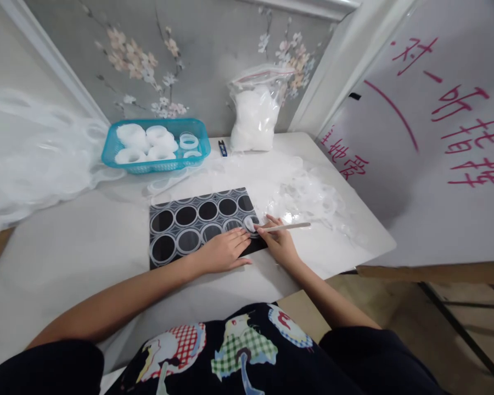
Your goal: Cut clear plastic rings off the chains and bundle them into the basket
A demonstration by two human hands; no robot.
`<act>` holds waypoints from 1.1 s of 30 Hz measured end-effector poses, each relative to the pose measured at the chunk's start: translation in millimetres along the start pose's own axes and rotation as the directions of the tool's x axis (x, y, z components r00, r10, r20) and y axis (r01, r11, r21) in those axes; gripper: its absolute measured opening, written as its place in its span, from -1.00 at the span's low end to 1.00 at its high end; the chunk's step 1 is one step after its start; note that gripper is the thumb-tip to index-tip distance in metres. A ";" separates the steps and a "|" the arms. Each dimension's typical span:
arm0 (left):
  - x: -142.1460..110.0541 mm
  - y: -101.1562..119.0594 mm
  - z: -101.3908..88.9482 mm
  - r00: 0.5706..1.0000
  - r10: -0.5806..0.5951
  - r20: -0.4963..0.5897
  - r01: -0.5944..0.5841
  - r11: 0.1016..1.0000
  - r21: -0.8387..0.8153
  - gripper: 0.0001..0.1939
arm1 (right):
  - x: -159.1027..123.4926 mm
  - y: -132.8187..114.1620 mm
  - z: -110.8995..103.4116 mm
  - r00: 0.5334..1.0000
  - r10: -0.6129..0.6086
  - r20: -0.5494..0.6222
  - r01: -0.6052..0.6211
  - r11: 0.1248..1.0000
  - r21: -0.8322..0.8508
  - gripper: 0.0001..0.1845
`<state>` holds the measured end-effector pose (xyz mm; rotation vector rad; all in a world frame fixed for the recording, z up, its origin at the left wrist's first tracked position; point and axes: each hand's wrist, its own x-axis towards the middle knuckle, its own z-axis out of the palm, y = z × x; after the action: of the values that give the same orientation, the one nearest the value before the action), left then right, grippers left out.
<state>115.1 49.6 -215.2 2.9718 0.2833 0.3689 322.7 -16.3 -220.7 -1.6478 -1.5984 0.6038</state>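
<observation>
On the table lies a black panel (pixel 186 215) with rows of dark ovals ringed in grey and white. My left hand (pixel 224 251) rests flat over its near right part, fingers stretched out. My right hand (pixel 279 242) pinches a thin pale stick (pixel 294 226) at the panel's right edge. The stick's far end points right, over the table. Just left of my right fingertips, a small whitish piece (pixel 250 223) sits in the end oval. Whether the stick touches that piece is too small to tell.
A blue basket (pixel 156 167) holds white fluffy rings and clear rings. Beside it are small thread snips (pixel 223 148) and a zip bag (pixel 253 118) of white fluff. Clear plastic pieces (pixel 313 197) lie to the right; a large translucent bundle (pixel 37 159) is at left. A whiteboard (pixel 428 126) stands at right.
</observation>
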 end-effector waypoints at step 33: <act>-31.8 31.7 -12.3 0.985 -0.169 0.041 0.170 0.985 -0.019 -0.19 | 25.5 -18.3 1.8 0.970 -0.218 -0.108 0.202 0.969 -0.143 -0.65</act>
<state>87.0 13.6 -205.7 2.9014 0.5197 0.2909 312.6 7.9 -203.4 -1.5489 -1.7242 0.2878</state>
